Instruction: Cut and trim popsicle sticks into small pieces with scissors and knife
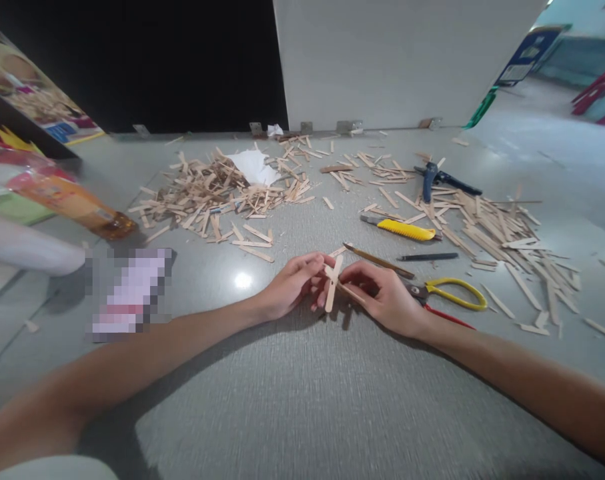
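Between my two hands, above the grey table, are small wooden craft sticks joined in a cross shape [335, 285]. My left hand [302, 283] pinches one end of this piece, its fingers curled. My right hand [382, 297] is closed on a stick at the other side, thumb and forefinger together. Just beyond my right hand lies a pointed brown stick-like tool [377, 259]. Scissors with yellow and red handles [455, 293] lie partly hidden behind that hand. A yellow utility knife [405, 229] and a thin black tool [429, 257] rest farther back.
A heap of cut sticks [197, 197] with white paper [255, 167] covers the back left. More sticks [502, 233] and a dark blue clamp-like tool [435, 180] lie right. At left are a blurred-out phone-like object [132, 293] and an orange bottle [89, 207]. A panel [382, 67] stands behind.
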